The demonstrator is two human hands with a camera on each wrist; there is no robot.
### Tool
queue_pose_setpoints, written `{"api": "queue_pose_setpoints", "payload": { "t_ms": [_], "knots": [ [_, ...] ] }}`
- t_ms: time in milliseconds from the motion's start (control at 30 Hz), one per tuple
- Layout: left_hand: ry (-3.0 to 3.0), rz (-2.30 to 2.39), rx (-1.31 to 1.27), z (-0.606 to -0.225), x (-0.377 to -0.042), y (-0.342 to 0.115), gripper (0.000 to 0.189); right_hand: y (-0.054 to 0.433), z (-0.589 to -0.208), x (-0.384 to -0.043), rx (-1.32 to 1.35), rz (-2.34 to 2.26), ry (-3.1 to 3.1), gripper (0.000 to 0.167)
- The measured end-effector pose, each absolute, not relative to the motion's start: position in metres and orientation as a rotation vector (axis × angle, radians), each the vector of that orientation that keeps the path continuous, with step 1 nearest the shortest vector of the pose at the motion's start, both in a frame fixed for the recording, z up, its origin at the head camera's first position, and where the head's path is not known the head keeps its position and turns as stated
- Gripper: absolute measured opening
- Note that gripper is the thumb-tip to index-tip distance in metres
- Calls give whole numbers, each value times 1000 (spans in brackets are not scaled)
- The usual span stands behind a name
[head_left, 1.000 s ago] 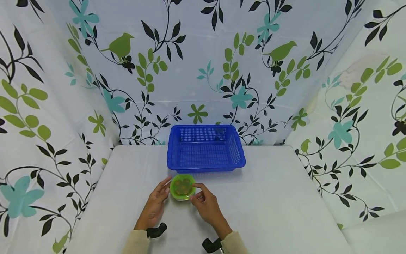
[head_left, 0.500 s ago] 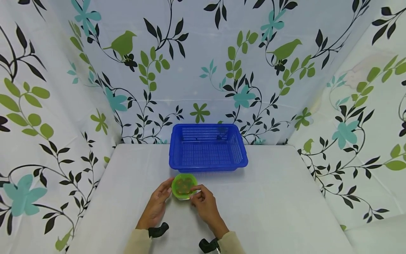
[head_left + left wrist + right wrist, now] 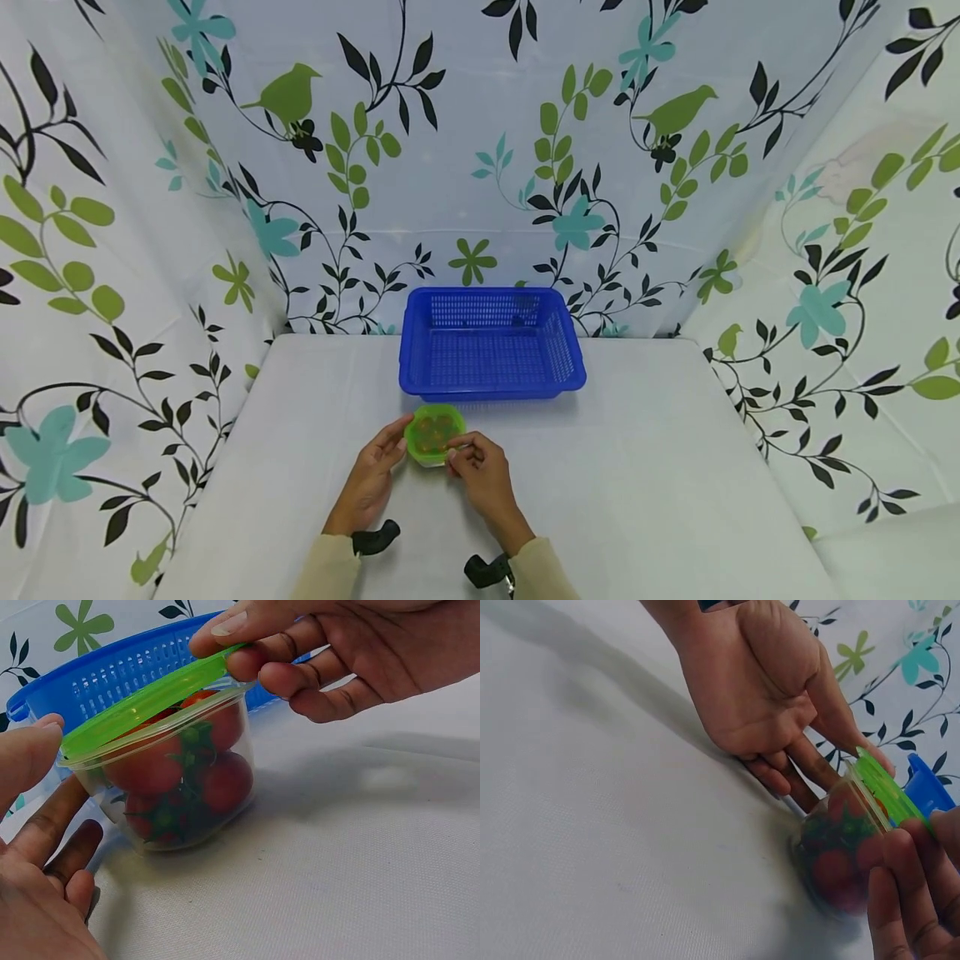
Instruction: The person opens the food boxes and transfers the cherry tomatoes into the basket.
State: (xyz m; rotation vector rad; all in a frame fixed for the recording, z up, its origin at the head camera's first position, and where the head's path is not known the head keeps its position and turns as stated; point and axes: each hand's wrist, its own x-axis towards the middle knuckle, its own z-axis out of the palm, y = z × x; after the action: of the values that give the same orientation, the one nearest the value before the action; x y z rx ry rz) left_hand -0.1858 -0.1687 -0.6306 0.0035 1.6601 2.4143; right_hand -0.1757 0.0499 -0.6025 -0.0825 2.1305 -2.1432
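A small clear plastic container [image 3: 120, 796] stands on the white cloth with red tomatoes [image 3: 227, 784] and their green stems inside. Its green lid [image 3: 435, 430] is tilted, raised on the right and still touching the rim on the left. With its thumb at the rim and its fingers along the side, my left hand [image 3: 366, 479] holds the container. My right hand [image 3: 483, 483] pinches the lid's raised edge between thumb and index finger, while its other fingers are loosely curled. In the right wrist view the lid [image 3: 889, 784] stands slightly apart from the rim.
Just behind the container sits a blue perforated basket [image 3: 491, 388]. White cloth [image 3: 637, 467] covers the table. Patterned curtains [image 3: 480, 167] with leaves, flowers and birds enclose the back and both sides.
My right hand has shifted slightly left and its grip on the lid's edge has tightened. The lid's right side appears raised now. The left hand stays at the container; the view has shifted slightly.
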Motion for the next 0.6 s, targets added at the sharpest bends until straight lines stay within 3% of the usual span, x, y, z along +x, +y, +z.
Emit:
{"api": "queue_pose_setpoints", "payload": {
  "t_ms": [600],
  "knots": [
    [1716,2352,-2,-628,-187,-167,57,69,-599,-172,-26,-2195,2175,17]
  ]
}}
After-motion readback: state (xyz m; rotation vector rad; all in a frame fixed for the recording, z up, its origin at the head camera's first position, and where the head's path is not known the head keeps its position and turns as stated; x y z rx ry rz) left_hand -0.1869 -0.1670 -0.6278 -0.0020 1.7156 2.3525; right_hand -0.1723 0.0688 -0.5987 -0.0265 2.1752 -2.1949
